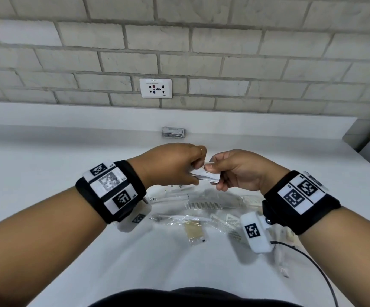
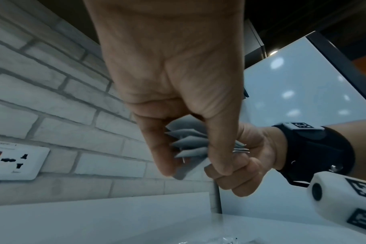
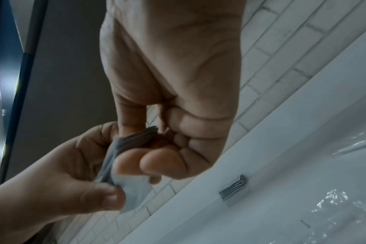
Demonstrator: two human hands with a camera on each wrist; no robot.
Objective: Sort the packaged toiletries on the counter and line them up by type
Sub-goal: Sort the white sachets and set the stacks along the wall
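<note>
While both grip, left hand point(image 1: 173, 166) and right hand point(image 1: 238, 171) pinch sachets point(image 1: 205, 175)

Your left hand point(image 1: 170, 166) and right hand point(image 1: 235, 170) meet raised at centre, fingers curled, both pinching one bunch of sachets point(image 1: 205, 175); forearms angle inward.

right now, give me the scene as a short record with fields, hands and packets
left hand: grips one end of the sachet bundle
right hand: pinches the other end
bundle: several flat white sachets, held above the counter
placed stack: grey sachets by the back ledge
unsorted: packaged combs, clear wraps below the hands
</note>
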